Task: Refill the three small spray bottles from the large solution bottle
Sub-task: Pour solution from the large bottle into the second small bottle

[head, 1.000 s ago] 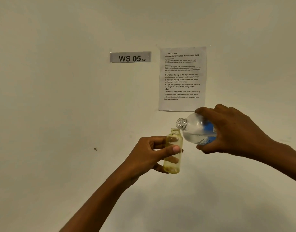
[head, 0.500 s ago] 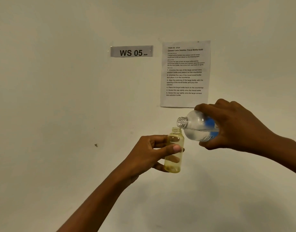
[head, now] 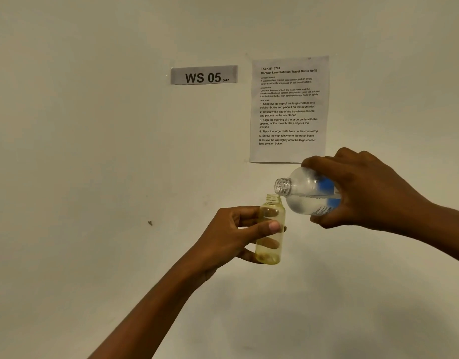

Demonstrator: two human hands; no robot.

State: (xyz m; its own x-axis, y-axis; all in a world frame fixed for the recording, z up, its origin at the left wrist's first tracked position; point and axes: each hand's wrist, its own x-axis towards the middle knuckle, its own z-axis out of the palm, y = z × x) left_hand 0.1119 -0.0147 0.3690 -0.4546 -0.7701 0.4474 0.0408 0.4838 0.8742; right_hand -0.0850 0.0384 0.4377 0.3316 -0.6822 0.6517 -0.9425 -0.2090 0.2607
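Small bottle, clear yellowish plastic, round w/ threaded open neck, sits upright in left hand: fingers curled behind it, thumb across the front, clamped on it. Large bottle, clear plastic w/ blue label, lies tilted near-horizontal in right hand, fingers wrapped round its body. Its ribbed open neck points left, just above small bottle's mouth. Clear liquid pools along its lower side. Behind: matte pale wall, "WS 05" strip, printed sheet.
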